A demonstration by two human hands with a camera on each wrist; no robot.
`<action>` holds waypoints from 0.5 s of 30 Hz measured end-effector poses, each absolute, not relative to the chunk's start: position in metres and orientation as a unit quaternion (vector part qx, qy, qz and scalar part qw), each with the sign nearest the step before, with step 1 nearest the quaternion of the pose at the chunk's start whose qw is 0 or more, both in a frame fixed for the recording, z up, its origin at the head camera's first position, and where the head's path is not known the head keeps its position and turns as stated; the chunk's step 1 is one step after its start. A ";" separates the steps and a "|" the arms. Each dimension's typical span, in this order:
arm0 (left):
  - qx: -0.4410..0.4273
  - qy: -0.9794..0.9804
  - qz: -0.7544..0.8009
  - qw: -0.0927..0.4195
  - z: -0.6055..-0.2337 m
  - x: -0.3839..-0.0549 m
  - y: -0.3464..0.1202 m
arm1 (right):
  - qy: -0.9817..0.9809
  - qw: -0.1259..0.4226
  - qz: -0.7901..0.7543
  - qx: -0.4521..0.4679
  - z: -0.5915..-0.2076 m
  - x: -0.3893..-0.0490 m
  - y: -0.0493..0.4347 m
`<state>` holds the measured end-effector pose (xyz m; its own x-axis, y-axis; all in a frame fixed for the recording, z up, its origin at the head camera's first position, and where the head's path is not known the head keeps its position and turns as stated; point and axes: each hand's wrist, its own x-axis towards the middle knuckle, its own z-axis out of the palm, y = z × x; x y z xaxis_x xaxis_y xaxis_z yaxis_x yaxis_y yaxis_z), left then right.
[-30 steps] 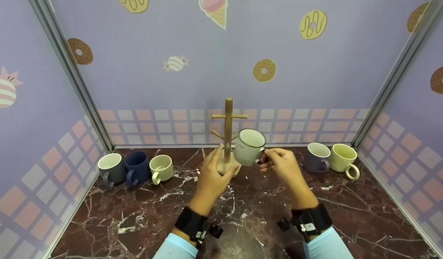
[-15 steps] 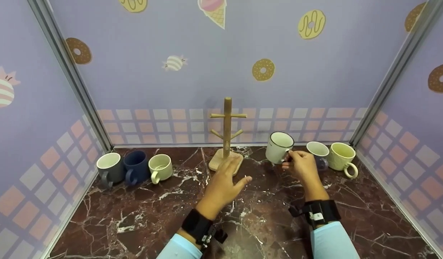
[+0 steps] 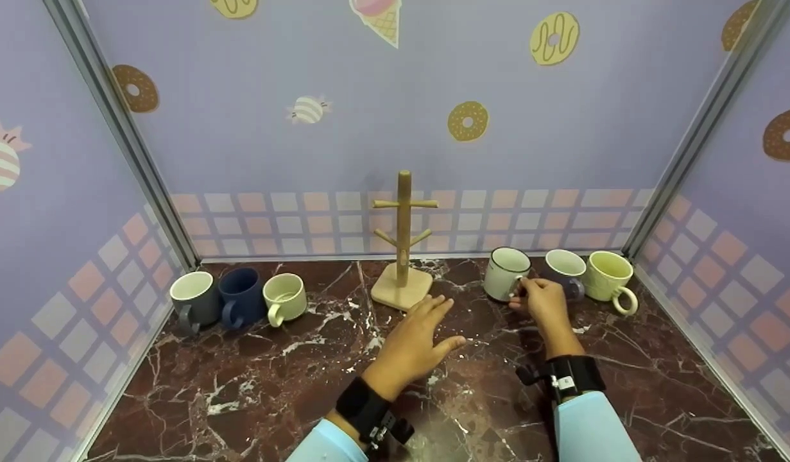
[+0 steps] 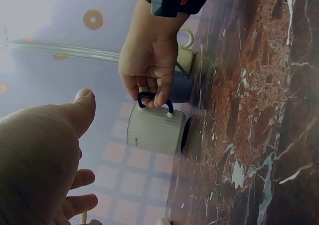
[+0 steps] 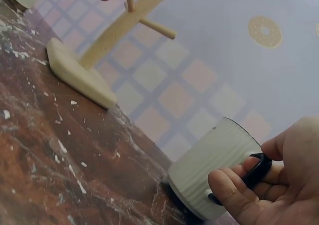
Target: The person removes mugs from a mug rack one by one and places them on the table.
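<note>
My right hand (image 3: 546, 308) pinches the black handle (image 5: 259, 169) of a white mug (image 3: 501, 280) with a dark rim. The mug is upright, its base at the table surface; whether it touches is hard to tell. My left hand (image 3: 409, 350) has its fingers extended over the table, just in front of a wooden mug stand (image 3: 403, 247), and holds nothing. The stand's pegs carry no mugs. Right of the white mug are a grey-purple mug (image 3: 565, 266), partly hidden by my right hand, and a yellow-green mug (image 3: 608, 276) with a ring handle.
On the left side stand a grey mug (image 3: 196, 300), a dark blue mug (image 3: 240, 296) and a pale green mug (image 3: 285, 298), in a row. Patterned walls enclose the dark marbled table (image 3: 253, 398) at the back and both sides.
My right hand has carried the white mug rightward from beside the stand and lowered it to the table. My left hand has drawn back from the stand, toward me and right.
</note>
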<state>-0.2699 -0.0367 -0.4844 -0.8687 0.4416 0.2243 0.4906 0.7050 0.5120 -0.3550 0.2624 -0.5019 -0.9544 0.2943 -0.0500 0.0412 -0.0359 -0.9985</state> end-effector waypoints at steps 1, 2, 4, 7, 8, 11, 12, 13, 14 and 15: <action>-0.252 -0.922 -0.291 0.042 -0.485 -0.270 -0.037 | -0.688 0.089 0.710 -0.123 -0.503 -0.356 0.263; -0.251 -0.923 -0.289 0.041 -0.486 -0.271 -0.037 | -0.687 0.088 0.710 -0.123 -0.504 -0.357 0.263; -0.247 -0.925 -0.285 0.040 -0.487 -0.272 -0.037 | -0.690 0.089 0.708 -0.122 -0.507 -0.359 0.264; -0.244 -0.928 -0.278 0.044 -0.488 -0.274 -0.039 | -0.695 0.087 0.703 -0.121 -0.512 -0.361 0.264; -0.244 -0.929 -0.276 0.047 -0.488 -0.274 -0.040 | -0.698 0.085 0.701 -0.120 -0.513 -0.361 0.264; -0.243 -0.928 -0.278 0.052 -0.486 -0.277 -0.044 | -0.716 0.073 0.684 -0.119 -0.514 -0.361 0.264; -0.242 -0.927 -0.281 0.054 -0.486 -0.277 -0.046 | -0.729 0.070 0.671 -0.118 -0.514 -0.360 0.264; -0.240 -0.927 -0.284 0.054 -0.485 -0.278 -0.049 | -0.747 0.070 0.651 -0.116 -0.513 -0.359 0.264; -0.238 -0.926 -0.288 0.055 -0.484 -0.280 -0.051 | -0.771 0.072 0.622 -0.115 -0.512 -0.358 0.264; -0.234 -0.927 -0.286 0.057 -0.484 -0.281 -0.054 | -0.796 0.078 0.590 -0.111 -0.510 -0.356 0.263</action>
<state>-0.2809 -0.0542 -0.4840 -0.8836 0.4022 0.2399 0.4674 0.7264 0.5039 -0.3562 0.2633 -0.5096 -0.9631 0.2690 -0.0078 0.0857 0.2793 -0.9564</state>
